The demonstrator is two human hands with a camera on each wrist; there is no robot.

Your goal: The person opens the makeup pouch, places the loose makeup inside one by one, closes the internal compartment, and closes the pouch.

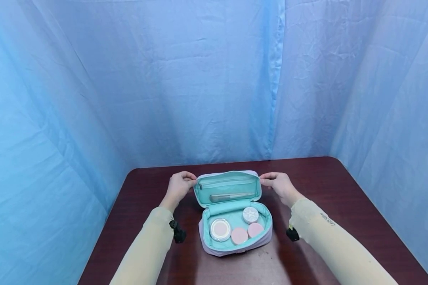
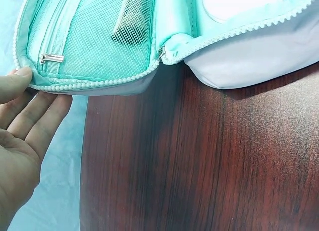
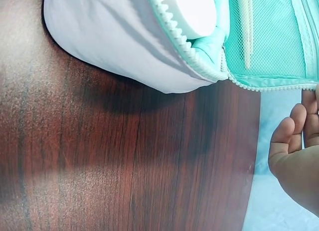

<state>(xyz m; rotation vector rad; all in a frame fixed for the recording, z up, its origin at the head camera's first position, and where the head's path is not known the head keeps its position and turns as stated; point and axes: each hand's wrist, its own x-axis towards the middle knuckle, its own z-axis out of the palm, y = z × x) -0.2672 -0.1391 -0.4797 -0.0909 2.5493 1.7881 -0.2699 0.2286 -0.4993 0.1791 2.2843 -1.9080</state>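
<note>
An unzipped cosmetic bag (image 1: 232,206), lavender outside and mint inside, stands on the table with its lid raised. My left hand (image 1: 180,186) pinches the lid's upper left corner between thumb and fingers. At the opposite corner, my right hand (image 1: 279,186) grips the lid's edge; its fingertips are partly cut off in the right wrist view. Behind the lid's mesh pocket lies a makeup brush (image 1: 232,196). Inside the bag's base are a round compact (image 1: 220,230), a white jar with a star-patterned lid (image 1: 250,215), and two pink round lids (image 1: 239,236).
The dark red wood-grain table (image 1: 328,221) has rounded far corners. Light blue curtains (image 1: 199,79) hang behind it and along both sides. A zip pull (image 2: 52,58) hangs on the lid's inner pocket. Small black wrist cameras (image 1: 178,232) sit under both sleeves.
</note>
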